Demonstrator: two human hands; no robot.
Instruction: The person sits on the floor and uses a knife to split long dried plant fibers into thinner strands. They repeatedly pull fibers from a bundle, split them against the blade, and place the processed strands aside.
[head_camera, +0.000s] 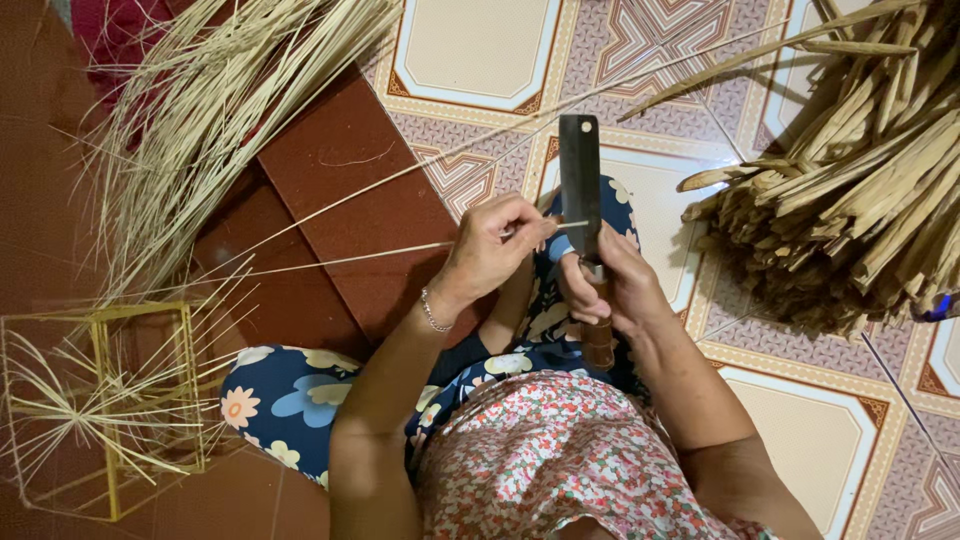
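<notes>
My left hand (495, 245) pinches a long thin bamboo strip (330, 262) near its end, and the strip runs off to the left over the floor. My right hand (612, 290) grips the wooden handle of a broad dark cleaver (579, 180), whose blade points away from me. The strip's end rests against the blade edge between the two hands. A thin bracelet sits on my left wrist. I am seated with floral-patterned trousers over my knees.
A heap of fine bamboo slivers (215, 110) lies at the upper left. Thicker split bamboo pieces (860, 190) are piled at the right. A yellow wire-frame box (110, 400) with slivers through it stands at the lower left. Patterned floor tiles (480, 50) lie ahead.
</notes>
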